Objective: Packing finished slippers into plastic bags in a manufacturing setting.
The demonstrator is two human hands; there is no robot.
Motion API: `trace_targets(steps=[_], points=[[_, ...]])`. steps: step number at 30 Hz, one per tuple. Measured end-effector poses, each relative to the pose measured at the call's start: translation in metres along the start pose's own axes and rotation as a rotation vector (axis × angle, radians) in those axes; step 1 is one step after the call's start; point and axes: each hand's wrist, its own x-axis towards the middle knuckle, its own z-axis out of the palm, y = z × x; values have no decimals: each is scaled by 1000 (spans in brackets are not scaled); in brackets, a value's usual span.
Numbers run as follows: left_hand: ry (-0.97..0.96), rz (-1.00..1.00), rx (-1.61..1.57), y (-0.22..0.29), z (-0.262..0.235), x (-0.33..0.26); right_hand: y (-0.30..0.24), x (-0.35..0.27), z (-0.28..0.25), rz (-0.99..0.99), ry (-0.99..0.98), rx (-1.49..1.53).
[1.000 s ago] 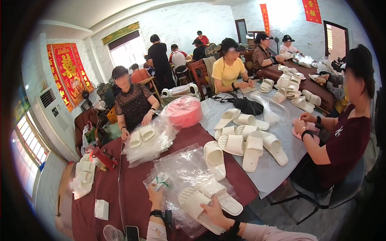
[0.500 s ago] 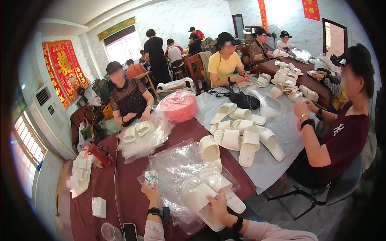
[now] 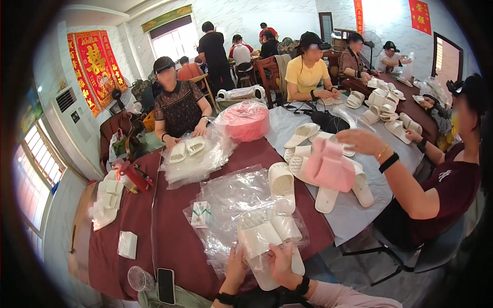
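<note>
Right in front of me is a pair of white slippers (image 3: 261, 241), partly inside a clear plastic bag (image 3: 294, 250). My right hand (image 3: 283, 266) grips the near slipper and the film over it, thumb on top. At the bag's left edge, my left hand (image 3: 236, 267) is closed on the film, its fingertips partly hidden. A small white and green box (image 3: 201, 214) lies on a stack of flat clear bags (image 3: 221, 190) beyond my left hand. Another white slipper (image 3: 282, 189) rests just past the bagged pair.
Loose white slippers (image 3: 303, 134) cover the grey sheet (image 3: 344, 220) to the right, where a co-worker's hand (image 3: 363, 141) is beside a pink slipper-shaped piece (image 3: 331, 165). A phone (image 3: 166, 285), a plastic cup (image 3: 139, 278) and a white box (image 3: 127, 245) sit at left.
My left hand has left the small box and come to the bag with the slippers. The box stays on the stack. The co-worker at right has reached forward, and a pink piece appears over the slippers.
</note>
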Motion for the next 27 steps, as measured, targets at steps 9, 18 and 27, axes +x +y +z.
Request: trace_targets(steps=[9,18,27], points=[[101,-427,-1700,23,6,19,4,-9,8,-53,-187,78],[-81,-458,-1732,-20,49,-14,19,24,7,188,-99,-106],[-68,-398,-1392,-18,57,-14,32,39,13,183,-120,4]])
